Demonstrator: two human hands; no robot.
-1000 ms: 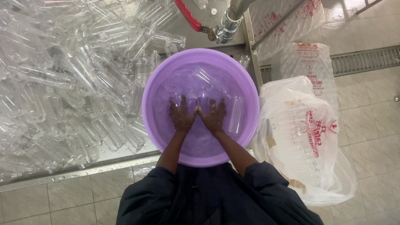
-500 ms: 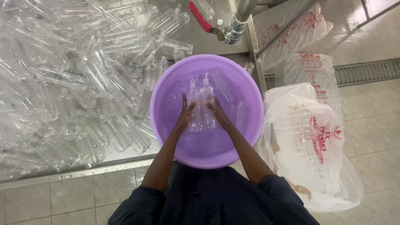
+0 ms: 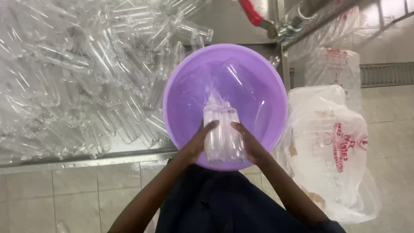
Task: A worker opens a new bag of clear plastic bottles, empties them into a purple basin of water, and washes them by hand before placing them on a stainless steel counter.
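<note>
left hand (image 3: 199, 141) and right hand (image 3: 250, 144) clasped wet clear bottle bundle (image 3: 222, 133) at frame centre, over purple basin (image 3: 189, 86); judged light, thin-walled, slippery; side grip best.

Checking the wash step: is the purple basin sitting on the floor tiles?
No, the purple basin sits up in the metal sink beside the heap of clear bottles.

Bright, even light from overhead; shadows are faint and soft. White glare streaks the heap of clear plastic bottles (image 3: 82, 82) and the wet inner wall of the purple basin (image 3: 258, 90). Motion blur smears the bundle of bottles (image 3: 223, 136) between the hands and the splash above it. The steel table (image 3: 108, 151) shows dull reflections. Edges curve slightly from the wide lens.
</note>
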